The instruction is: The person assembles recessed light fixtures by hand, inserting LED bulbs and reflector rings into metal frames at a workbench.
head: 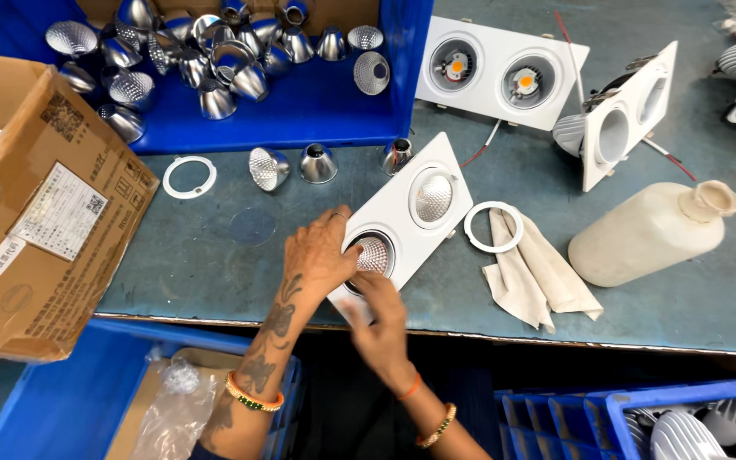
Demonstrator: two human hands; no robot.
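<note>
Three white twin-socket lamp housings are on the grey bench: one lies diagonally at centre frame [406, 223], a second [501, 72] sits flat at upper centre with two amber emitters showing, and a third [632, 115] stands tipped on its edge at upper right. Three loose silver reflector cups [269, 167] line up just above the centre housing, left of its upper corner, and a heap too tangled to count fills the blue tray [317, 111] at upper left. Two white rings: one [189, 176] left of the loose cups, one [493, 227] just right of the centre housing, resting on a crumpled cream cloth [531, 274]. One cream plastic bottle [653, 232] lies on its side at right. One clear disc [253, 227] lies faintly on the bench near the left hand. One cardboard box [40, 213] leans in at the left edge, and blue crates run along the bottom, the right one [641, 417] holding white finned parts.

Now the hands, both low at centre. The left hand [321, 251] lies spread over the lower-left end of the centre housing, fingers touching the rim of the lower socket, where a faceted reflector [373, 255] sits. The right hand [381, 319] comes up from below, blurred, fingertips pinched at that same socket's lower edge; whether they grip anything, I cannot tell. The hands are nearly touching each other. The housing's upper socket stays uncovered, its own reflector [434, 198] in place.
</note>
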